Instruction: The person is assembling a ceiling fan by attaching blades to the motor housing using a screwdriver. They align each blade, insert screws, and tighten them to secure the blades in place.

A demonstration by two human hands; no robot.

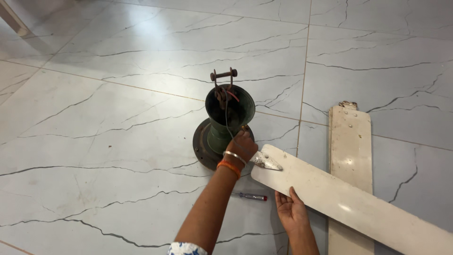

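Left grip (pixel 241 147) closed on fan motor (pixel 225 127); right grip (pixel 291 210) open under fan blade (pixel 349 198), supporting it

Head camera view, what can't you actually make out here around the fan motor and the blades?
- Left hand fingers: curled against the fan motor, so their grip and the joint where the blade bracket meets it are hidden.
- Upper blade: its far end is cut off by the right and bottom edges.
- Second blade: its middle lies under the upper blade.
- Screwdriver: its tip is too small to tell.
- Right hand: the thumb is hidden under the blade.
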